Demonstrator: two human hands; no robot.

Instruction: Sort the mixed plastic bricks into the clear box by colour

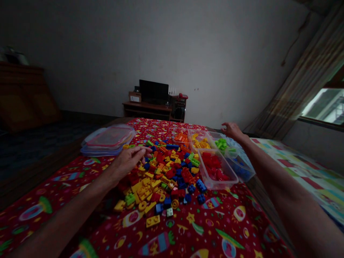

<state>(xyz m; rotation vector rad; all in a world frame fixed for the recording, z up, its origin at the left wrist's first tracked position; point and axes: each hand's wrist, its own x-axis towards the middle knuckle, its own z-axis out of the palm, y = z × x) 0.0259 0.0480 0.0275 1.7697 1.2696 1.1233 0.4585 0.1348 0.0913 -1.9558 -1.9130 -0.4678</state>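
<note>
Grip, left hand (pixel 138 154): fingers half curled, thumb close to the fingertips; whether a piece is held between them cannot be told. Position: centre-left of the frame, over the left edge of the brick pile.

Grip, right hand (pixel 231 129): fingers loosely bent and slightly apart, seemingly holding nothing. Position: right of centre, above the far end of the clear boxes.

Toy bricks (pixel 166 172): one loose heap, centre of the frame, mixed yellow, red, blue, orange and green. Single yellow brick (pixel 153 221) at the heap's near edge, lower centre; pale brick (pixel 169 212) just beside it.

Clear boxes, grouped right of centre, beside the heap: front box (pixel 221 185) with red pieces (pixel 212 165); behind it, yellow pieces (pixel 201 143) in another; green pieces (pixel 221 144) to the right; blue pieces (pixel 240 167) nearest the right-hand side. Orange pieces (pixel 181 138) at the heap's far right edge.

Lids (pixel 109 138): stacked, translucent, left of centre.

Cloth (pixel 199 236): red, printed with rockets and stars, beneath all the above.

Background: dark screen (pixel 153 91) on a brown stand (pixel 147 106), upper centre; wooden cabinet (pixel 24 96), upper left; curtain (pixel 292 86), upper right.
</note>
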